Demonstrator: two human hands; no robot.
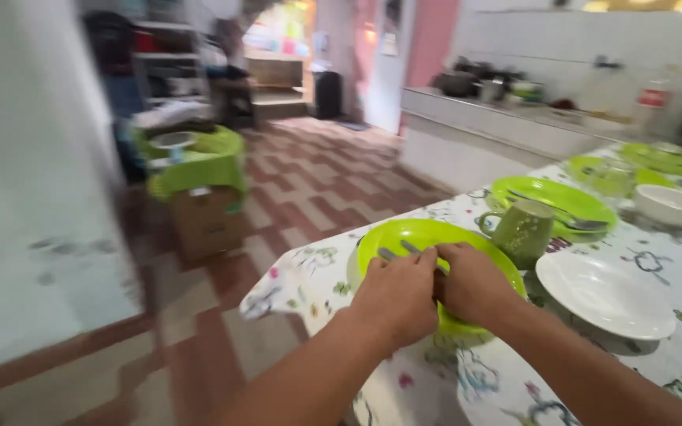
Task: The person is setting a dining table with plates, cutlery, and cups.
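Observation:
Both of my hands rest over a bright green plate (pixel 412 234) at the near corner of the table. My left hand (pixel 395 296) pinches the handle of a metal piece of cutlery (pixel 388 254) lying on the plate. Beside it, my right hand (pixel 474 284) grips a second metal piece of cutlery (pixel 414 248) whose end pokes out past my fingers. Which kind of cutlery each one is cannot be told. A speckled green mug (pixel 524 230) stands just right of the plate, and a white plate (pixel 605 296) lies beyond it.
The table (pixel 309 272) wears a white patterned cloth. Farther back sit another green plate (pixel 550 199) with cutlery, a white bowl (pixel 668 205) and more green dishes. A cardboard box (pixel 207 221) with green containers stands on the tiled floor at left. A counter (pixel 483 118) runs behind.

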